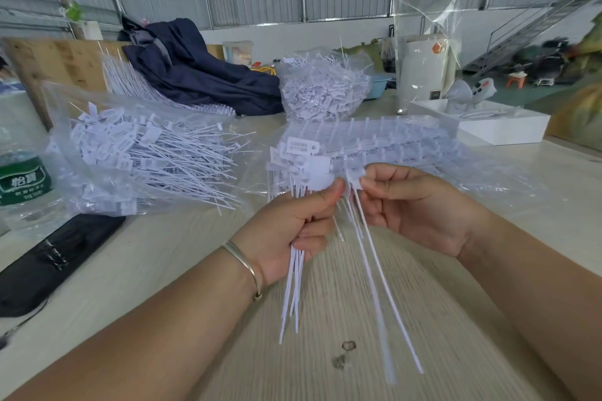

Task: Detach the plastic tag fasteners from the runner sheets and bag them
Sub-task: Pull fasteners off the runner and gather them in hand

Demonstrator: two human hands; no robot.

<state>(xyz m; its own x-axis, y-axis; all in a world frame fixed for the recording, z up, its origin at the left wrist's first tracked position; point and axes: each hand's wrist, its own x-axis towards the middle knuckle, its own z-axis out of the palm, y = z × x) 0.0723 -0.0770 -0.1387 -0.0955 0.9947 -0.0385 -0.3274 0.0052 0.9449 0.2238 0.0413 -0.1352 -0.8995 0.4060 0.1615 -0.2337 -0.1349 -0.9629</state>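
Note:
My left hand point(293, 225) grips a bundle of white tag fasteners point(303, 169), heads fanned above the thumb and tails hanging toward the table. My right hand point(410, 205) pinches the head of a fastener point(355, 179) right beside the bundle; two long tails trail down from it. Behind the hands lies a stack of runner sheets point(391, 143) with fasteners still attached. A clear bag of loose fasteners point(146, 153) lies at the left. Another heaped bag point(322, 85) sits farther back.
A green-labelled water bottle point(22, 179) stands at the far left, with a black pouch point(55, 257) in front of it. A dark blue jacket point(202, 68) lies at the back. A white box point(501, 127) and an upright clear bag point(426, 42) stand at the right.

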